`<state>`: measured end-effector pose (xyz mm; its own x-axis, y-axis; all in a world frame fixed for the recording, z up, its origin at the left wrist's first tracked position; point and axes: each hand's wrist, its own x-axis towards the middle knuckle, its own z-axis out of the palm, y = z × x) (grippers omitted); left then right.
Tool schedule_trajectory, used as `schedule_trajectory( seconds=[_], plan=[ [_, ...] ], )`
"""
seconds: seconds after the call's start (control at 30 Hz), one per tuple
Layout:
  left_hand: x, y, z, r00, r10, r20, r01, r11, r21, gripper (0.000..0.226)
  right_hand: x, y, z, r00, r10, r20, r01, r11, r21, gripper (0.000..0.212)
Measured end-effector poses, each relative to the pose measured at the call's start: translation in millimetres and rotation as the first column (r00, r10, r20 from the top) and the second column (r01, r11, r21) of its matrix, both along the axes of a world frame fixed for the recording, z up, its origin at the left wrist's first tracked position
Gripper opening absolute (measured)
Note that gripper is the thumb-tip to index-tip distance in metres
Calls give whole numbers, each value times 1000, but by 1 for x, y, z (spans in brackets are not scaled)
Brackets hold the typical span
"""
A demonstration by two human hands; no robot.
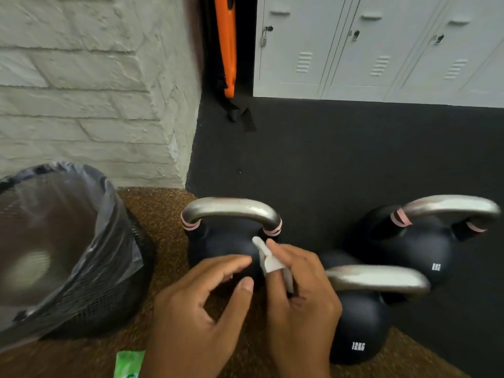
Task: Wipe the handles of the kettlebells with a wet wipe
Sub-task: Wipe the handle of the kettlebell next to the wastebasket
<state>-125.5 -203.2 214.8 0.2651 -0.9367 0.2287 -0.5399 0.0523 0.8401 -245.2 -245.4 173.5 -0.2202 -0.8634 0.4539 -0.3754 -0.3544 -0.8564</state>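
Observation:
Three black kettlebells with steel handles stand on the floor. The left kettlebell [226, 241] is right in front of my hands, a 12 kg kettlebell [360, 323] stands near right, and the third kettlebell [417, 241] stands far right. My right hand [300, 293] pinches a folded white wet wipe [268, 261] between its fingers, just below the left kettlebell's handle [231, 208]. My left hand [201, 304] hovers beside the wipe with its fingers loosely curled and its fingertips close to the wipe, holding nothing that I can see.
A mesh bin [62, 255] lined with a plastic bag stands at the left. A green wipe packet [128, 364] lies at the bottom edge. A white brick wall [90, 91] rises behind, with grey lockers [381, 45] at the back right and an orange object [226, 42] between them.

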Motion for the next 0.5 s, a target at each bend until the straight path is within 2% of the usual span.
schedule_trajectory(
  seconds=[0.03,0.1,0.23,0.5],
  plan=[
    [2,-2,-4,988,31,153,-22,998,-62,30,-1,-6,0,999,-41,29,40,998,40,30],
    [5,-5,-12,950,92,299,-57,991,-122,35,-1,-20,3,981,-148,123,132,983,127,31],
    [13,-10,-33,906,110,408,-70,991,-112,49,6,-54,13,946,-257,197,210,950,230,21],
    [34,-26,-61,839,104,533,-87,995,-57,63,25,-75,-17,974,-212,77,185,946,266,27]
  ],
)
